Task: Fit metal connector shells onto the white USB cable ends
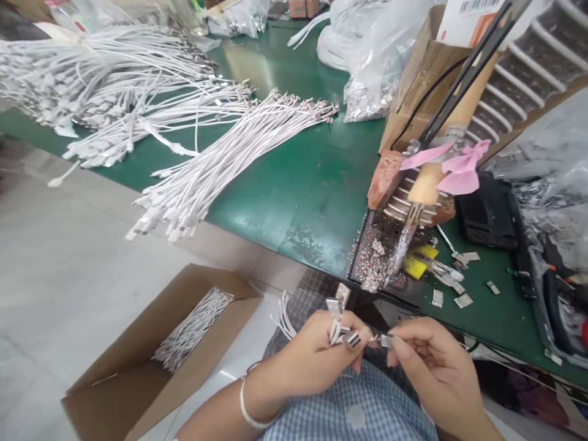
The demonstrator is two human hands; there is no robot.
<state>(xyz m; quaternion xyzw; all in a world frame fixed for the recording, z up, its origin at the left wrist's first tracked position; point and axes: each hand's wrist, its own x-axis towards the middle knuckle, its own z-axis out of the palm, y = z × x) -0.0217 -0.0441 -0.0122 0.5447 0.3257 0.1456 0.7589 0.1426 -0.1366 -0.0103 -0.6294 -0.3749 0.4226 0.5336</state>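
Note:
My left hand (316, 358) is closed around a few white USB cables (335, 331); their metal plugs stick up above the fingers, and their tails hang behind the wrist. My right hand (427, 361) pinches a small metal USB plug (386, 340) between thumb and forefinger. Thin wires seem to run between that plug and the left fingertips; whether they are joined cannot be seen. Just beyond both hands, a soldering iron (404, 239) with a wooden handle and pink ribbon (463, 168) points down at grey solder bits (374, 263) at the table edge.
Bundles of white cables (229, 156) lie on the green table (294, 190). Loose USB plugs (463, 300) and a yellow sponge (420, 262) are right of the iron. A cardboard box (124, 392) with cables stands on the floor, left. Plastic bags (372, 67) sit farther back.

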